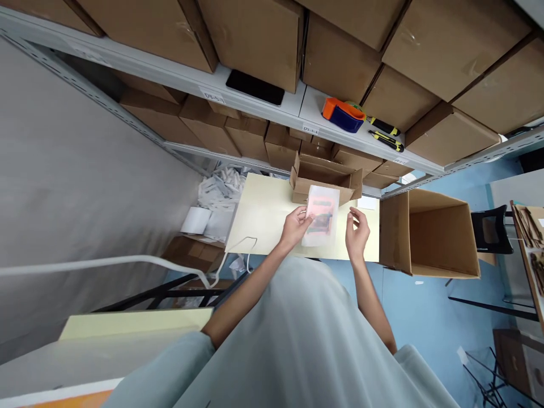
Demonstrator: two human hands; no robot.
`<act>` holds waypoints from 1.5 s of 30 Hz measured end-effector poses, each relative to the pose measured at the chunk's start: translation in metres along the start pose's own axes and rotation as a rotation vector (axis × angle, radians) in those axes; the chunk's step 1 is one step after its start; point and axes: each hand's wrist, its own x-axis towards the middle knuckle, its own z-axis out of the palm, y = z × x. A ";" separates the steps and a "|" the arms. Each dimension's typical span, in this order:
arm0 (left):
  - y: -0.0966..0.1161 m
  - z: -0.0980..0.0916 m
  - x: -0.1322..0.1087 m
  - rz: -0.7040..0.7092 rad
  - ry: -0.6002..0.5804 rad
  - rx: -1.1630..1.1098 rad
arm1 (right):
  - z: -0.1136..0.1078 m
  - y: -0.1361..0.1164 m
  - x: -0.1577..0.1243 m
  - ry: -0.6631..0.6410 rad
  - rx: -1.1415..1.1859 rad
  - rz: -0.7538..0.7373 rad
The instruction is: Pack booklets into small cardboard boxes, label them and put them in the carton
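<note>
My left hand (295, 226) grips the left edge of a translucent white packet (323, 218), through which pink and dark printed shapes show. The packet is held over the pale yellow table (263, 209). To its right, my right hand (357, 231) is apart from it, fingers curved and spread with nothing between them. Just beyond the packet stands a small cardboard box (318, 180) with its flaps raised. A white label or slip (368, 203) lies near the table's back right, behind my right hand.
A large open carton (442, 238) stands right of the table. Above, a metal shelf (293, 107) holds brown boxes, a black phone (255, 87), an orange and blue tape dispenser (343, 115) and yellow-black cutters (386, 140). White crumpled material (221, 190) lies at the left.
</note>
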 end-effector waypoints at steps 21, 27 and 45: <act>0.011 0.027 0.013 0.064 0.059 0.241 | -0.037 0.025 0.026 -0.334 0.393 0.168; 0.014 0.023 0.015 -0.116 -0.048 -0.010 | -0.038 0.037 0.035 -0.372 0.456 0.215; 0.002 0.047 0.004 0.022 -0.200 0.058 | 0.014 0.022 0.011 -0.383 0.349 0.305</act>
